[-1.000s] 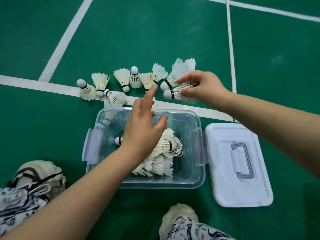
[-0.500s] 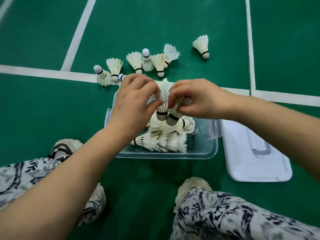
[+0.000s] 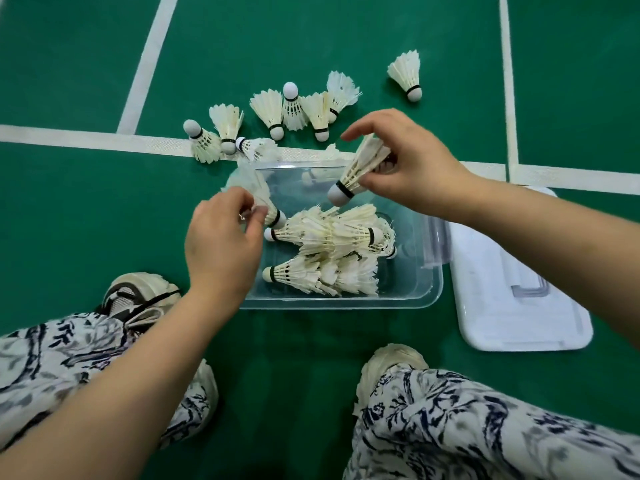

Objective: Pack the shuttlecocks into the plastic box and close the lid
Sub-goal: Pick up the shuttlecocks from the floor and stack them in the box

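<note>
A clear plastic box sits on the green court floor with a pile of white shuttlecocks lying inside. My left hand pinches the feathers of one shuttlecock over the box's left end, cork pointing down-right. My right hand holds another shuttlecock above the box's far side, cork down. Several loose shuttlecocks lie on the floor behind the box, one apart at the far right. The white lid rests handle-up to the right of the box.
White court lines cross the floor behind the box. My two shoes and patterned trouser legs flank the near side of the box.
My hands have separated, each carrying one shuttlecock; before they were pressed together over the box. The right hand had brought its shuttlecocks in from the floor behind.
</note>
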{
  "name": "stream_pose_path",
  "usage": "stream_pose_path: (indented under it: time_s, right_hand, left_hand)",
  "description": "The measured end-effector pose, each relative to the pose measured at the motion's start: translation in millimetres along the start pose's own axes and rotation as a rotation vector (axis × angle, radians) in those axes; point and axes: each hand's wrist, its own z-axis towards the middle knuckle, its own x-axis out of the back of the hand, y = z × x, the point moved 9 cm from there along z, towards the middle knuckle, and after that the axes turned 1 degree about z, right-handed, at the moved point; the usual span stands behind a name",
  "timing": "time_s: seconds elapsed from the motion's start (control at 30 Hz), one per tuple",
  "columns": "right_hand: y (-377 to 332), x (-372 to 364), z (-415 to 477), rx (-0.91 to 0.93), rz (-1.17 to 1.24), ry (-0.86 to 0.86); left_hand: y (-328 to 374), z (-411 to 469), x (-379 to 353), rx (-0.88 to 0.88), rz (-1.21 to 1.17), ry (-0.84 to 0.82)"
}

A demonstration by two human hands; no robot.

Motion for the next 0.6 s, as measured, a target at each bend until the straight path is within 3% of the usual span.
stream_pose_path:
  time_s: [0.3,0.6]
  right_hand:
    - [3,-3,-2,-0.006,0.001,0.002]
    - [12,-11,-7,-0.022,0.044,-0.041]
  left_hand:
    - [-15,-14,-41,0.237,-0.143,-0.165]
    - [-35,-37,-111,0.776,-0.774,-0.447]
